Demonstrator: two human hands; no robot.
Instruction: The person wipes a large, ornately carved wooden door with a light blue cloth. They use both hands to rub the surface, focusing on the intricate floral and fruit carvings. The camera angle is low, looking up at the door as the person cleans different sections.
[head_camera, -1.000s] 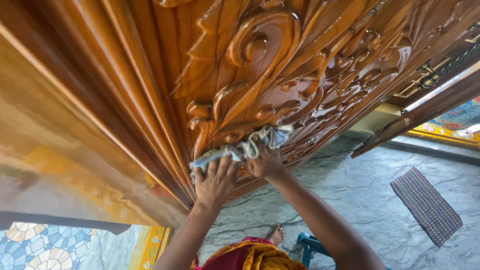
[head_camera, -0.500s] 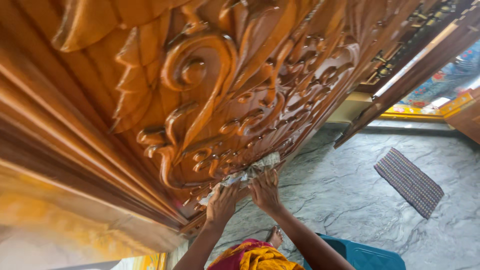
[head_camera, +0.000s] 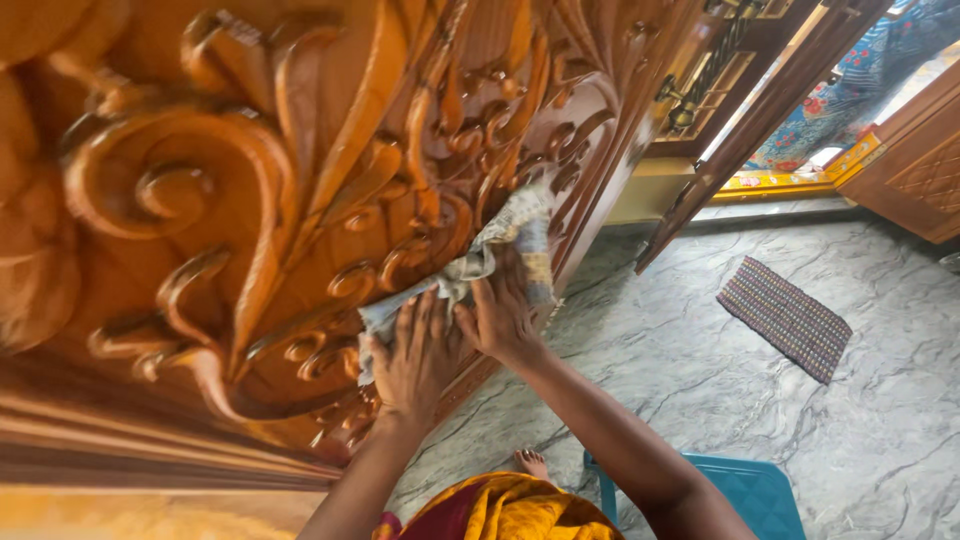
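A crumpled pale patterned cloth (head_camera: 470, 265) is pressed flat-palmed, not clenched, by the left hand (head_camera: 415, 350) and right hand (head_camera: 500, 315) against the carved orange-brown wooden door (head_camera: 250, 200), having been shifted since a second ago further along the scrollwork, its long axis slanting up-right.

Left hand (head_camera: 415, 350): palm flat, fingers spread and pointing up, forearm bare, rising from the lower frame edge. Right hand (head_camera: 500, 312): just beside the left, palm down, fingers extended, wrist bent, forearm bare and outstretched.
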